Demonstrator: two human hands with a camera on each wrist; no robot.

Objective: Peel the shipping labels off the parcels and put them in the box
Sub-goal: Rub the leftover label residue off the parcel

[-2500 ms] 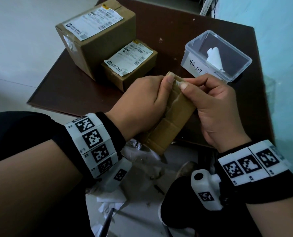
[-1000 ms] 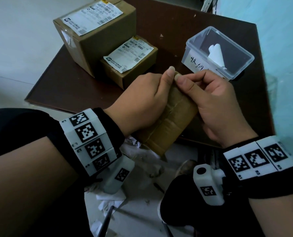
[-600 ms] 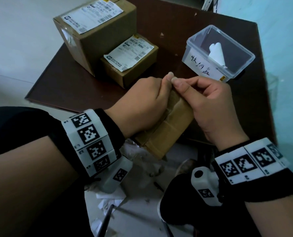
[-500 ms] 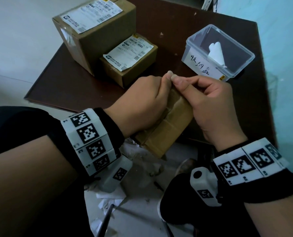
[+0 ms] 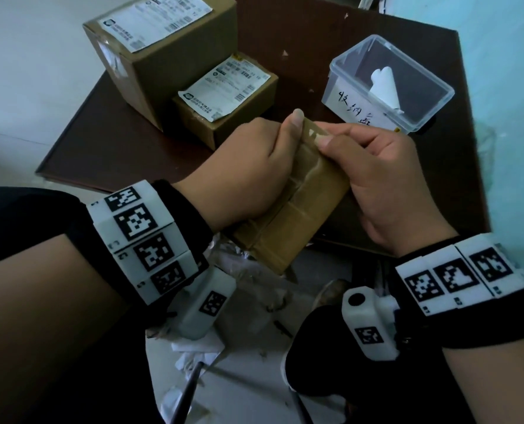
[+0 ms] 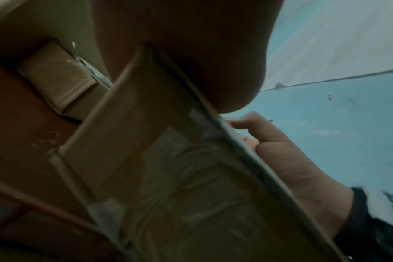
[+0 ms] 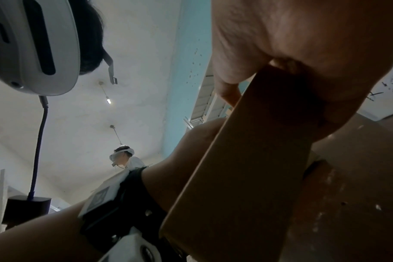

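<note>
A small brown taped parcel (image 5: 297, 215) is held upright over the table's near edge, and my left hand (image 5: 266, 160) grips its left side with the thumb up along the top corner. My right hand (image 5: 373, 166) curls round the parcel's top right, its thumb tip pressing a white scrap of label (image 5: 314, 136) at the top edge. In the left wrist view the parcel (image 6: 168, 159) fills the frame, with right fingers (image 6: 258, 131) on its far face. The clear plastic box (image 5: 422, 96) at the back right holds one rolled white label (image 5: 383, 84).
Two more cardboard parcels stand at the back left of the dark brown table (image 5: 117, 142): a large one (image 5: 175, 62) and a small one (image 5: 242, 117), each with a white label on top. Crumpled paper and plastic scraps (image 5: 254, 301) lie on the floor below.
Both hands and the parcel stayed almost in place. My right thumb slid a little down from the top corner, and a white scrap of label now shows beside it.
</note>
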